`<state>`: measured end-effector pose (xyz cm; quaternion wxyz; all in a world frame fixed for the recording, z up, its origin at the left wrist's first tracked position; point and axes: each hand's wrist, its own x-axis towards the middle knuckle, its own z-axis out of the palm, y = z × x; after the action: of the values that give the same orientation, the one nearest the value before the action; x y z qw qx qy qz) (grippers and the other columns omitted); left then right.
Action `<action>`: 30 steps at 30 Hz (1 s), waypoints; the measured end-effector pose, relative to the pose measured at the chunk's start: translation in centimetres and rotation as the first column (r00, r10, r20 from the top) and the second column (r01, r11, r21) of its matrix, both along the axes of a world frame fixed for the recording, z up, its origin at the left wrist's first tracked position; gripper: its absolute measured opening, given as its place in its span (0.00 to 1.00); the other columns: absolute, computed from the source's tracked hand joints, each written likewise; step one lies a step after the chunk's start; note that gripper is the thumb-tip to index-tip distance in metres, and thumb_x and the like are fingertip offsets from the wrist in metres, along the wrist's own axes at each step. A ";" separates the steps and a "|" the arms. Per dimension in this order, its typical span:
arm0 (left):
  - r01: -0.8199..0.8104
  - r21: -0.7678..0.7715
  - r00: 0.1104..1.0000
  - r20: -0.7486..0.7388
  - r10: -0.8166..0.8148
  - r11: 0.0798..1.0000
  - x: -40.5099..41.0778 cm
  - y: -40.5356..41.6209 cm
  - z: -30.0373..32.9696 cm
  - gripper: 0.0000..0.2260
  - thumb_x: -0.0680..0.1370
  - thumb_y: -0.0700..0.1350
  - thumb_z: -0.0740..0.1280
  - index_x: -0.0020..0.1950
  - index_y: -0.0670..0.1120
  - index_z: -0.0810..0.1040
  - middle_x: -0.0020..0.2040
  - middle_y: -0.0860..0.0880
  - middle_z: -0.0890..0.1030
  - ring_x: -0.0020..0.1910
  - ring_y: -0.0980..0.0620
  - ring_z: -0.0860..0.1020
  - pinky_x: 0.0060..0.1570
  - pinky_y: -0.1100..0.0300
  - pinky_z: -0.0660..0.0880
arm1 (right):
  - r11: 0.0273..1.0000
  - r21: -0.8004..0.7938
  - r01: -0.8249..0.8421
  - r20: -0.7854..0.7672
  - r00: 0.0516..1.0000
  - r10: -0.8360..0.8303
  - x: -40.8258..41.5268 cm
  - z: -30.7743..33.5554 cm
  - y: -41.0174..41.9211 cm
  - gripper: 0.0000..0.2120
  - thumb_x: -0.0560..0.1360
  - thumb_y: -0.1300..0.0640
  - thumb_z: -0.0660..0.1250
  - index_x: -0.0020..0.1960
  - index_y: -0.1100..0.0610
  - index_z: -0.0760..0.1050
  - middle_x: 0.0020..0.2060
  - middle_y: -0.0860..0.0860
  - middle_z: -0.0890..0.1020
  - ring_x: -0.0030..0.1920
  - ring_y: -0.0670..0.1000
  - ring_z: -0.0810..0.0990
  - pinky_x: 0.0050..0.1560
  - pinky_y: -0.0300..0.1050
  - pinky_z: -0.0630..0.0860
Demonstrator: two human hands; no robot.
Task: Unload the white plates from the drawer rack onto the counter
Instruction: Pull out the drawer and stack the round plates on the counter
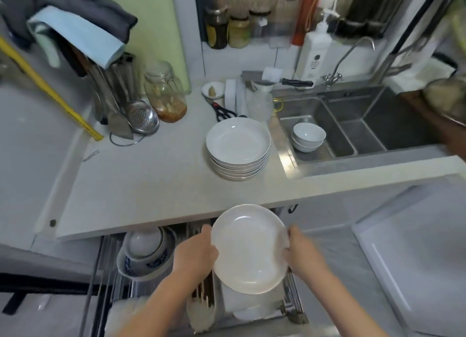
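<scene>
Both hands, left hand (pixel 195 252) and right hand (pixel 303 252), grasp a white plate (pixel 249 248) over the drawer rack (pixel 292 296); next, it probably goes onto the far counter stack (pixel 238 147).

Both hands (pixel 248 253) gripping white plate (pixel 249 248) over drawer rack (pixel 292 296), plate stack (pixel 238 147) on counter (pixel 151 180)

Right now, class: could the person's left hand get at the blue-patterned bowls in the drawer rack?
Probably not yet. The left hand and right hand both grip a white plate. The blue-patterned bowls sit uncovered just left of it, so the path looks free once the plate is set down.
</scene>
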<state>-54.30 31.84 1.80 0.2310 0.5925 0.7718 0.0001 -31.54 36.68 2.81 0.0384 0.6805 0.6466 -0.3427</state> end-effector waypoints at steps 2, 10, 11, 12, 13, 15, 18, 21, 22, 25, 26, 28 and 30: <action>0.000 0.060 1.000 0.005 -0.001 0.998 -0.5 1.1 1.9 0.09 0.76 0.45 0.57 0.56 0.49 0.67 0.35 0.57 0.70 0.35 0.53 0.71 0.28 0.60 0.61 | 0.999 0.037 0.003 -0.022 1.000 -0.002 -0.2 2.3 0.9 0.14 0.72 0.63 0.59 0.57 0.58 0.65 0.51 0.59 0.80 0.51 0.60 0.79 0.42 0.47 0.72; -0.005 0.266 0.999 -0.040 0.016 0.964 -2.6 8.5 9.6 0.13 0.74 0.47 0.60 0.58 0.49 0.69 0.45 0.50 0.78 0.42 0.47 0.74 0.34 0.57 0.63 | 0.958 0.288 0.009 -0.061 0.998 0.009 -1.5 10.8 7.3 0.11 0.70 0.64 0.60 0.53 0.59 0.68 0.41 0.56 0.81 0.40 0.60 0.81 0.42 0.53 0.80; -0.004 0.275 0.998 -0.054 0.020 0.961 -2.8 9.6 10.4 0.14 0.74 0.46 0.60 0.59 0.49 0.70 0.45 0.50 0.78 0.43 0.46 0.75 0.35 0.57 0.63 | 0.950 0.314 0.005 -0.052 0.999 0.012 -1.9 11.6 8.3 0.11 0.71 0.64 0.60 0.53 0.59 0.68 0.40 0.55 0.81 0.39 0.59 0.80 0.42 0.52 0.80; -0.005 0.281 0.997 -0.067 0.024 0.960 -3.0 10.6 11.1 0.14 0.74 0.46 0.60 0.60 0.49 0.70 0.46 0.49 0.78 0.44 0.46 0.76 0.35 0.57 0.63 | 0.943 0.332 0.005 -0.052 0.999 0.012 -2.3 12.2 9.3 0.11 0.71 0.63 0.60 0.53 0.59 0.69 0.40 0.56 0.82 0.39 0.59 0.81 0.42 0.52 0.80; -0.008 0.281 0.996 -0.080 0.032 0.960 -3.2 11.7 11.8 0.15 0.74 0.45 0.60 0.60 0.50 0.71 0.48 0.48 0.79 0.46 0.45 0.76 0.37 0.58 0.64 | 0.940 0.342 0.008 -0.061 0.998 0.013 -2.7 12.7 10.3 0.11 0.71 0.63 0.59 0.53 0.60 0.69 0.40 0.57 0.83 0.40 0.60 0.82 0.44 0.54 0.81; -0.022 0.269 0.993 -0.102 0.052 0.963 -3.5 13.6 12.7 0.16 0.74 0.44 0.60 0.61 0.49 0.71 0.53 0.47 0.79 0.51 0.44 0.77 0.40 0.58 0.66 | 0.935 0.354 0.006 -0.072 0.997 0.021 -3.5 13.4 12.1 0.13 0.70 0.64 0.59 0.54 0.61 0.70 0.42 0.59 0.83 0.42 0.62 0.83 0.45 0.56 0.81; -0.051 0.245 0.990 -0.117 0.081 0.968 -4.2 16.0 13.1 0.15 0.74 0.43 0.59 0.61 0.48 0.72 0.55 0.46 0.79 0.53 0.44 0.77 0.42 0.58 0.67 | 0.930 0.368 0.015 -0.091 0.996 0.020 -4.5 13.7 14.6 0.15 0.70 0.65 0.59 0.57 0.62 0.70 0.44 0.60 0.83 0.43 0.62 0.83 0.44 0.57 0.82; -0.082 0.229 0.987 -0.117 0.111 0.970 -4.6 18.1 12.9 0.14 0.75 0.42 0.59 0.60 0.48 0.72 0.56 0.46 0.78 0.54 0.44 0.77 0.43 0.58 0.69 | 0.928 0.371 0.028 -0.145 0.989 0.028 -5.2 13.4 17.0 0.15 0.70 0.66 0.58 0.56 0.63 0.71 0.45 0.62 0.82 0.43 0.64 0.83 0.44 0.59 0.81; -0.094 0.222 0.985 -0.119 0.123 0.970 -4.7 18.8 12.8 0.14 0.75 0.42 0.59 0.61 0.48 0.72 0.56 0.46 0.78 0.55 0.44 0.77 0.44 0.57 0.69 | 0.929 0.368 0.029 -0.151 0.988 0.029 -5.5 13.3 17.8 0.14 0.70 0.65 0.58 0.55 0.63 0.72 0.46 0.62 0.82 0.44 0.64 0.82 0.45 0.60 0.81; -0.142 0.197 0.983 -0.091 0.162 0.970 -5.0 20.7 12.2 0.15 0.75 0.41 0.58 0.62 0.47 0.71 0.58 0.46 0.78 0.56 0.44 0.76 0.45 0.56 0.69 | 0.935 0.353 0.038 -0.162 0.987 0.021 -6.0 12.8 20.0 0.14 0.70 0.65 0.58 0.54 0.62 0.74 0.47 0.63 0.82 0.47 0.65 0.81 0.47 0.60 0.80; -0.160 0.190 0.982 -0.068 0.176 0.969 -5.1 21.3 11.9 0.15 0.75 0.41 0.58 0.62 0.47 0.71 0.58 0.46 0.78 0.57 0.44 0.76 0.46 0.56 0.69 | 0.937 0.348 0.039 -0.164 0.986 0.019 -6.1 12.6 20.7 0.14 0.70 0.65 0.58 0.53 0.62 0.74 0.47 0.63 0.82 0.47 0.65 0.81 0.47 0.60 0.80; -0.189 0.173 0.980 -0.036 0.198 0.967 -5.3 22.2 11.4 0.15 0.76 0.41 0.58 0.62 0.47 0.71 0.59 0.46 0.78 0.57 0.44 0.76 0.47 0.56 0.70 | 0.942 0.334 0.034 -0.169 0.985 0.024 -6.4 12.2 21.9 0.14 0.70 0.65 0.59 0.54 0.62 0.75 0.48 0.64 0.82 0.48 0.65 0.81 0.48 0.61 0.80; -0.202 0.151 0.978 -0.023 0.207 0.968 -5.5 22.9 10.7 0.16 0.76 0.41 0.58 0.63 0.48 0.72 0.60 0.47 0.77 0.58 0.45 0.76 0.49 0.55 0.71 | 0.946 0.324 0.030 -0.177 0.984 0.030 -6.7 11.7 22.9 0.14 0.70 0.65 0.59 0.54 0.62 0.75 0.48 0.64 0.82 0.48 0.65 0.82 0.49 0.61 0.80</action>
<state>-59.82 54.72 12.54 0.1700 0.5251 0.8310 0.0697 -38.26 59.55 14.52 -0.1328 0.6436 0.6951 -0.2915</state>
